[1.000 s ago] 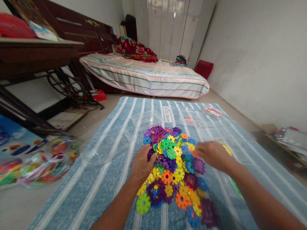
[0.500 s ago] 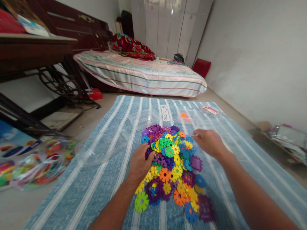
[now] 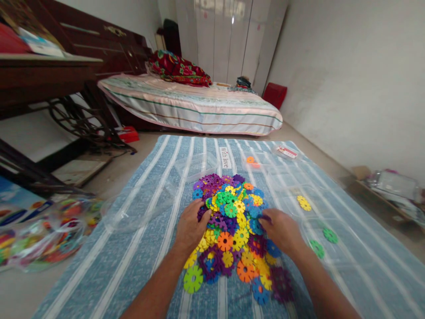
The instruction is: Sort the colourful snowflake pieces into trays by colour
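A heap of notched plastic discs and square pieces (image 3: pixel 225 241) in purple, yellow, green, blue and orange lies on the striped cloth. My left hand (image 3: pixel 191 226) rests against the heap's left edge, thumb apart from the fingers, with purple pieces beside it. At the right edge, my right hand (image 3: pixel 281 229) has its fingers closed at a purple square piece (image 3: pixel 266 217), mostly hidden by the hand. A bright green disc (image 3: pixel 193 279) lies at the near left of the heap, and a blue disc (image 3: pixel 260 291) at the near right.
Clear plastic trays hold orange pieces (image 3: pixel 252 162), yellow discs (image 3: pixel 303 203) and green discs (image 3: pixel 330 235). Another clear tray (image 3: pixel 195 166) and a clear lid-like container (image 3: pixel 133 212) lie left. Bags of colourful pieces (image 3: pixel 49 235) sit on the floor. A bed (image 3: pixel 195 106) stands behind.
My right hand has moved down and left to the heap's right edge, over the purple square piece. Yellow and green discs on the right are uncovered. My left hand stays put.
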### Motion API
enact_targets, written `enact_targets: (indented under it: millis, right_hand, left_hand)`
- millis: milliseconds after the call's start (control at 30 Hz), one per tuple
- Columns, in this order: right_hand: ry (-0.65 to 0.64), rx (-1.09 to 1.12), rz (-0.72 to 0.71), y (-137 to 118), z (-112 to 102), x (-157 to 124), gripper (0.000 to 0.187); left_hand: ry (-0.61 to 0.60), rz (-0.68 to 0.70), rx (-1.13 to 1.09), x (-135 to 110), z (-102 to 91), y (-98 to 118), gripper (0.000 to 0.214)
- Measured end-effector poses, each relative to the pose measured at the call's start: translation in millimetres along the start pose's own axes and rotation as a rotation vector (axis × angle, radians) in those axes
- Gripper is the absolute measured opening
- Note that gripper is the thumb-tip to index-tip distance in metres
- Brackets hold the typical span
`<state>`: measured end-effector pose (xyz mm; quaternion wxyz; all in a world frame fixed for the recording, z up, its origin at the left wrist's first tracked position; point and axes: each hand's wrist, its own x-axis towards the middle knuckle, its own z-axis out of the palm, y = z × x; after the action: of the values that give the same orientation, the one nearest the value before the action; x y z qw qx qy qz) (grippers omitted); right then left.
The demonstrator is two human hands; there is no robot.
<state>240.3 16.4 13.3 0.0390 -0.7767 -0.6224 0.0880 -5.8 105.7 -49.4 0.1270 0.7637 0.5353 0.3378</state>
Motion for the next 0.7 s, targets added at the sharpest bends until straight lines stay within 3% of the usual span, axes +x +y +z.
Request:
enact_targets:
  millis: [300, 700]
  right_hand:
    - [-0.03, 0.0, 0.003, -2.8, 5.2, -7.3, 0.022]
    - [0.008, 0.061, 0.041, -1.2, 14.3, 17.4, 0.031]
  left_hand:
    - [-0.01, -0.01, 0.003, -0.2, 0.3, -0.5, 0.035]
    - [-0.009, -0.018, 0.008, 0.5, 1.3, -1.4, 0.036]
